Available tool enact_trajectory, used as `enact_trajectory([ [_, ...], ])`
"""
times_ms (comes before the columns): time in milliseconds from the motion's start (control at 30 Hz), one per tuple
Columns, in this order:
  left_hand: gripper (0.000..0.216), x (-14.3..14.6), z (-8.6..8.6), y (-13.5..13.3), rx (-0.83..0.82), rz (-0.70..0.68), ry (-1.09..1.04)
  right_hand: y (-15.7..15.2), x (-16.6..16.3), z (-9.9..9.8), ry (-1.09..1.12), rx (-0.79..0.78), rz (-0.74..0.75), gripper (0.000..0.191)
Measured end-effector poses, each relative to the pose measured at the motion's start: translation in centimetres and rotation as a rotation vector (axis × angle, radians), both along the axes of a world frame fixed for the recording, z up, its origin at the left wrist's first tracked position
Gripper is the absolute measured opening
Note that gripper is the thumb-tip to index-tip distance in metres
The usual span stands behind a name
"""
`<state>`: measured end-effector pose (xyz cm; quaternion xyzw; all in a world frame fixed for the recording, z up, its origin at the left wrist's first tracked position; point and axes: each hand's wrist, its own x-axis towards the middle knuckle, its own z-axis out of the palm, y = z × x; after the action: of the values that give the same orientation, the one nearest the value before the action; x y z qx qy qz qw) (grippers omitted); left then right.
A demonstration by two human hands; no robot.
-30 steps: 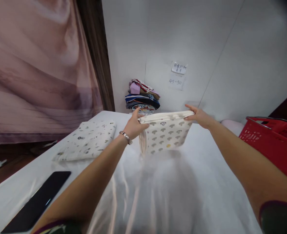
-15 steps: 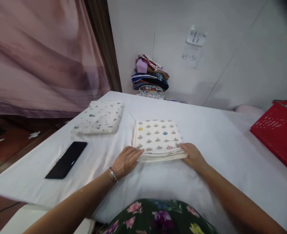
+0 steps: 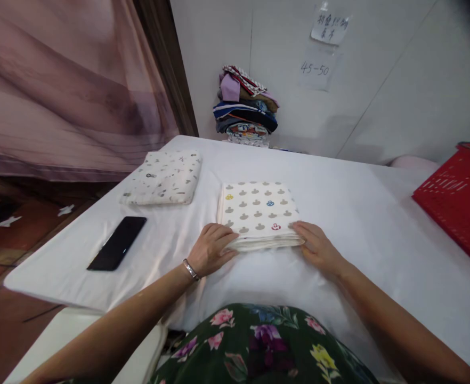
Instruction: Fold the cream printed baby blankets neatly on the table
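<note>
A folded cream cloth (image 3: pixel 259 210) with grey mushroom-like prints, plus a yellow, a blue and a red one, lies flat on the white-covered table before me. My left hand (image 3: pixel 215 248) grips its near left corner, thumb under the layers and fingers on top. At the near right corner, my right hand (image 3: pixel 317 245) pinches the stacked layers the same way. Both thumbs are partly hidden by the cloth. Farther left rests a second folded cloth (image 3: pixel 165 178), white with small grey prints, touched by neither hand.
A black phone (image 3: pixel 118 244) lies on the white table (image 3: pixel 350 197) at left. On the right stands a red basket (image 3: pixel 454 197). A pile of folded fabrics (image 3: pixel 246 109) sits against the wall beyond the far edge. A white stool (image 3: pixel 59 341) is below left.
My view has tipped down slightly, so everything sits a little higher or shifted in the picture. Both hands keep hold of the near corners of the cloth, which looks the same.
</note>
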<state>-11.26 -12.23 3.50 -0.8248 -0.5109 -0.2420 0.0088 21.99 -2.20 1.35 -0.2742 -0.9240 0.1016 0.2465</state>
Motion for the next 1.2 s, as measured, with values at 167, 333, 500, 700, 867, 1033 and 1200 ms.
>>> enact_trajectory([
  [167,0.027,1.8,0.1,1.3,0.014,0.041,-0.006,-0.3,-1.1,0.7,0.072,0.008,-0.089,0.041],
  [333,0.018,2.4,-0.6,2.0,0.004,0.065,0.02,0.0,-1.6,0.0,0.037,0.071,-0.122,0.025],
  [500,0.016,2.3,-1.0,2.0,-0.048,0.073,-0.016,0.2,-1.4,-0.3,0.031,0.015,-0.114,0.023],
  [700,0.015,2.2,-0.8,2.6,-0.133,0.095,-0.067,0.1,-1.5,0.1,0.008,-0.031,-0.089,0.024],
  [867,0.016,2.1,-0.6,3.2,-0.214,0.12,-0.096,0.5,-1.9,-0.6,0.068,-0.054,-0.157,0.022],
  [1033,0.018,2.1,-0.4,3.6,-0.254,0.127,-0.167,1.3,-2.0,-1.5,0.153,-0.18,-0.172,0.022],
  [1200,0.021,2.1,-0.5,3.6,-0.293,0.152,-0.251,1.6,-2.1,-1.5,0.179,-0.239,-0.189,0.02],
])
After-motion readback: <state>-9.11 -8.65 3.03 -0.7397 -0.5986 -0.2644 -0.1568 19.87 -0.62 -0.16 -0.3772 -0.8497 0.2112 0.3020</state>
